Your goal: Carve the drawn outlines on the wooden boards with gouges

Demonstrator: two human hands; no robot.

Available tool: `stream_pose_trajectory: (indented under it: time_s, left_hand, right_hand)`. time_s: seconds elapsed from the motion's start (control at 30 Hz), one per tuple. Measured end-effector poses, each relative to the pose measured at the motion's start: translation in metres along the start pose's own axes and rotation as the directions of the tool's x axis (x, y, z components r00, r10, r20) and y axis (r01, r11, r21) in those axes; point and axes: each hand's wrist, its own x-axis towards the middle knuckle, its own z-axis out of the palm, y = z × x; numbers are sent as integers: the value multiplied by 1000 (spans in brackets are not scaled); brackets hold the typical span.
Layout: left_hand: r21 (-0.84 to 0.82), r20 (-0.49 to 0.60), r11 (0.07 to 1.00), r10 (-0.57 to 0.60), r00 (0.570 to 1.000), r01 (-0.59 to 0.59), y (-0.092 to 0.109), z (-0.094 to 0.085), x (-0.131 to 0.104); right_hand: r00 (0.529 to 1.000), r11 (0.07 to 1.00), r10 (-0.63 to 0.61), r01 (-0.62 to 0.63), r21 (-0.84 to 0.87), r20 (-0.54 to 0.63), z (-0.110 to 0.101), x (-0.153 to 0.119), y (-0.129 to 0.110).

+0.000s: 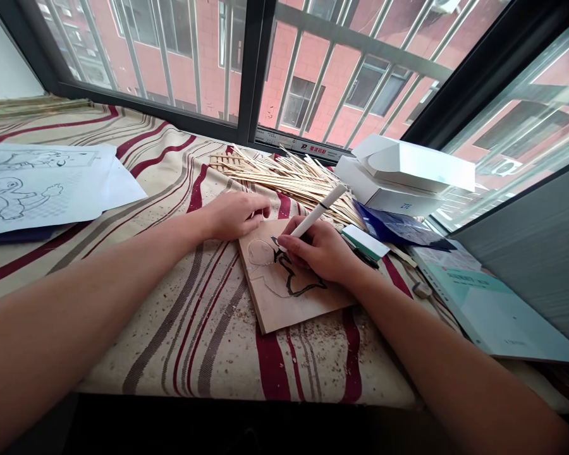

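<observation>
A square wooden board (284,313) lies tilted on the striped cloth, with thick black lines and a thin outline on its face. My right hand (320,248) holds a white pen (318,212), its lower end at the black lines near the board's upper part. Beside the board's upper left corner rests my left hand (239,213), fingers curled. Whether anything is under its fingertips cannot be made out. Fine shavings are scattered on the cloth around the board.
Behind the hands lies a pile of thin wooden sticks (289,174). A white box (393,189) stands at the back right, near a green-and-white book (493,303). Line drawings on paper (42,183) lie at the left. A barred window is behind.
</observation>
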Motion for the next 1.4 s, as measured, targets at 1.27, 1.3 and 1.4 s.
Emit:
stream_pose_trajectory:
  time_s: [1.27,1.3,1.4]
  left_hand:
    - [173,71,980,-116,991,103,12,-3,2]
    - [168,70,980,-119,990,106,13,-3,2]
    - [158,69,980,-131,989,119,14,-3,3]
  right_hand:
    - [991,993,-106,101,-66,-75,9,4,-4]
    - [992,991,-104,97,-96,-72,8,4,-4]
    - [992,988,-93,82,-133,-80,6,4,-5]
